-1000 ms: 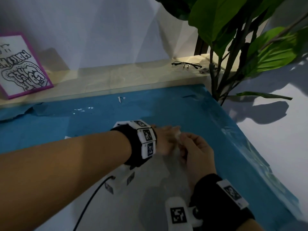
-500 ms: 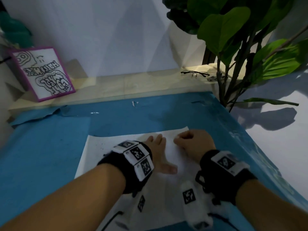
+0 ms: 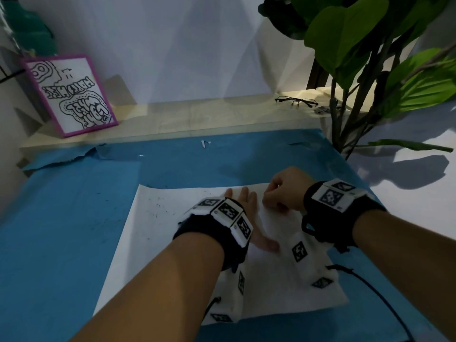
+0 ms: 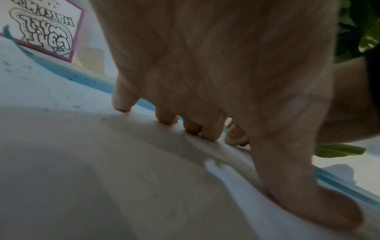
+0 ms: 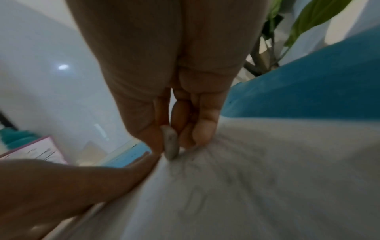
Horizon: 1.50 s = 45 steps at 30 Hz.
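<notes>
- Two bare hands work on one white paper sheet (image 3: 160,230). The left hand (image 3: 248,206) lies palm down with its fingers straight and slightly spread, released, its fingertips and thumb pressing the sheet near its far edge.
- Just beside it at 3 o'clock, the right hand (image 3: 283,191) is curled with the knuckles up. Its thumb and fingers pinch a small grey lump (image 5: 170,144), rounded and dull, whose lower end touches the paper.
- The left forearm reaches in from 7 o'clock and the right from 4 o'clock.
- The sheet is thin, matt and rectangular, and lies in the middle of the counter. Dark flecks speckle it toward 10 o'clock. Faint grey lines fan out from the lump, but blur hides whether they are creases or marks.
- Both wrists wear black bands (image 3: 320,218) carrying white blocks printed with black square markers. A black cable (image 3: 377,292) trails toward 5 o'clock.
- A smooth blue cover (image 3: 74,218) is spread over the counter, its far-left edge torn and ragged.
- At 12 o'clock a pale wooden ledge (image 3: 197,117) runs along a plain white wall (image 3: 172,45).
- On the ledge, a purple-framed black-and-white drawing (image 3: 71,95) leans at 10 o'clock and thin black glasses (image 3: 296,101) lie at 1 o'clock.
- A plant (image 3: 345,45) with broad, glossy green leaves rises at 2 o'clock.
</notes>
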Tool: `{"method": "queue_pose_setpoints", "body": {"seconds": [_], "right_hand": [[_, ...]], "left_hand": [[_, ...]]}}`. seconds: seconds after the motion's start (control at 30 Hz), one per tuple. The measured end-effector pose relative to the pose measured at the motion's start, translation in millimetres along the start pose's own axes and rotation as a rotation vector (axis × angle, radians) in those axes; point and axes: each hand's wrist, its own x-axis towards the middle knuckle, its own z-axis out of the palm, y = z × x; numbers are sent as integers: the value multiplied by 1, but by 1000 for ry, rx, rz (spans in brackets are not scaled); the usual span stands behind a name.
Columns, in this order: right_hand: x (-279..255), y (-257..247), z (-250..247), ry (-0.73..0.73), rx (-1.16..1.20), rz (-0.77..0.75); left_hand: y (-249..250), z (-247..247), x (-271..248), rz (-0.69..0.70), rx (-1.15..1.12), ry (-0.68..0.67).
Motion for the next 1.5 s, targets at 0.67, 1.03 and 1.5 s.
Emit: {"method": "queue_pose_setpoints", "body": {"seconds": [0.67,1.03,1.5], "right_hand": [[-11,-11,-5,-232,-200,-25],[-4,-1,-7,-112,-134,-78],[-10,-12,-3,-212,-341,-126]], "left_hand": [[3,8,10,-41,7,8],[-2,9,15,-17,12,5],[-2,9,22,1,31,-17]]}}
